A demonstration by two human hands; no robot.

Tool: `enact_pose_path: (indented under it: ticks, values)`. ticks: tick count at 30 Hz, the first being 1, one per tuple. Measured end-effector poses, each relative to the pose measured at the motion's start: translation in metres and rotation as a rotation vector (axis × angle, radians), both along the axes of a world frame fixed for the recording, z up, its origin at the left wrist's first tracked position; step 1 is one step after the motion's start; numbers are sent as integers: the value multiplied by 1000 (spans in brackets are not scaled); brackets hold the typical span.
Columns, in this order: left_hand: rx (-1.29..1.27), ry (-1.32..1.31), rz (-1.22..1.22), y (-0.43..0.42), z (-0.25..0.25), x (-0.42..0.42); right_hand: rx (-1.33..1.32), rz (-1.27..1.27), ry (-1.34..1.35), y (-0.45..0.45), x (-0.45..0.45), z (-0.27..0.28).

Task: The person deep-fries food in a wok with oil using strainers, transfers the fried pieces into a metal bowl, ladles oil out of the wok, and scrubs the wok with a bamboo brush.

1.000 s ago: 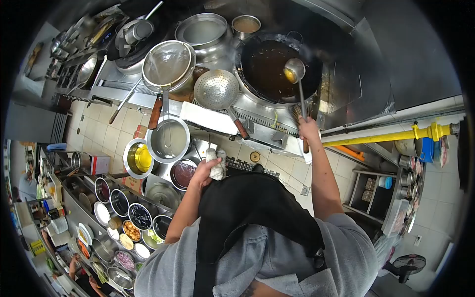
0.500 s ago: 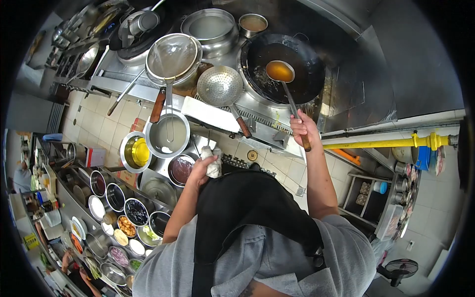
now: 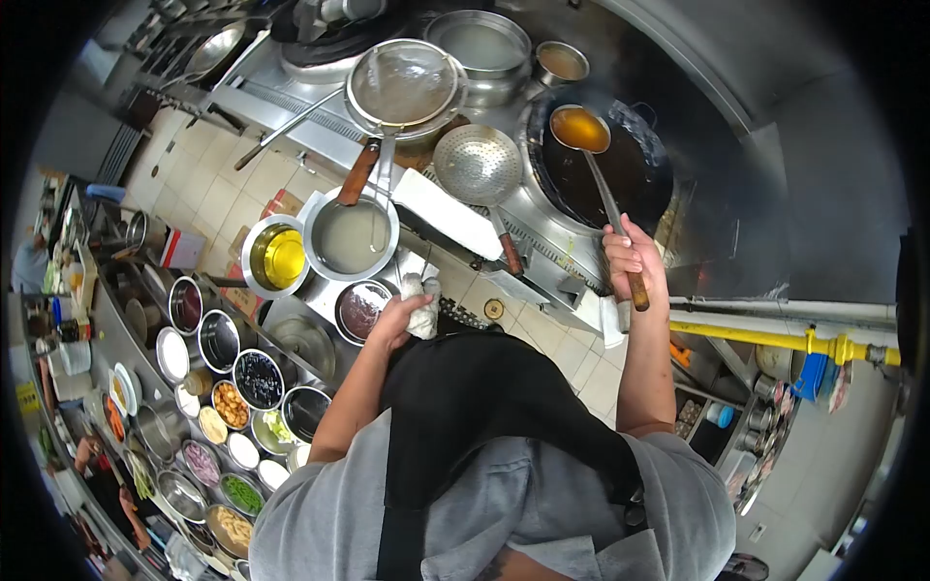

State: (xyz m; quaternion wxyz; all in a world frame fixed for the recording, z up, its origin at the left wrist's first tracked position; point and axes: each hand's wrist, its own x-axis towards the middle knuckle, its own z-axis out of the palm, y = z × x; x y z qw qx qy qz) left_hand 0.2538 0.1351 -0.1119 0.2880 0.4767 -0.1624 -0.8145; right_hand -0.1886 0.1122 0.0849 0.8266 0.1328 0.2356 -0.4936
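My right hand (image 3: 635, 259) is closed around the wooden-ended handle of a ladle (image 3: 580, 129). Amber liquid fills the ladle's bowl, which is over the far left part of a dark wok (image 3: 635, 194) on the stove. Dark liquid shows inside the wok. My left hand (image 3: 397, 321) grips a bunched white cloth (image 3: 422, 305) close to my apron. Beside that hand is a bowl of dark red sauce (image 3: 364, 312). A perforated skimmer (image 3: 477, 165) with a wooden handle rests left of the wok.
A mesh strainer (image 3: 403, 85) lies across a pot left of the skimmer. Nearer stand a pot of cloudy liquid (image 3: 351, 240) and a bowl of yellow oil (image 3: 284, 258). Ingredient containers, including diced orange-brown pieces (image 3: 231, 404), crowd the left counter. A yellow pipe (image 3: 775, 337) runs at right.
The view has turned, shifting the stove rightward in the picture. Relative to the wok, the ladle has moved toward its far left side, still holding amber liquid. My left hand keeps the cloth.
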Motion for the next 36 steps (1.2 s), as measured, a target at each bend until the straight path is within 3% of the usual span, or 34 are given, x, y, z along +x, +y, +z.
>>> enact_pose_path:
  ticks: [11,15,17,18,20,21,23,24,26,27,31,36]
  values:
    - [-14,53,137,11,6,25,-77,221,-86,-97,86,21]
    - [-31,34,184,16,11,26,-53,294,20,-135,134,22]
    - [-24,45,177,19,12,27,-145,346,722,-144,165,28]
    - [-20,61,197,20,9,25,-147,341,717,-150,175,18]
    - [-32,20,201,23,13,20,-317,358,1297,-157,186,-8]
    - [-43,-14,209,22,15,18,-318,347,1294,-156,183,-12]
    - [-139,-64,190,17,20,18,-510,376,1903,-146,177,-14]
    - [-230,-106,178,13,22,18,-578,253,2056,-144,165,-35]
    - [-361,-163,139,0,39,20,-551,201,2015,-125,146,-32]
    - [-469,-200,310,-5,53,13,-530,163,1974,-113,136,-29]
    - [-742,-321,381,-48,79,23,-292,135,1873,-65,69,-46]
    - [-709,-513,524,-68,91,45,-51,147,2129,10,-27,-76]
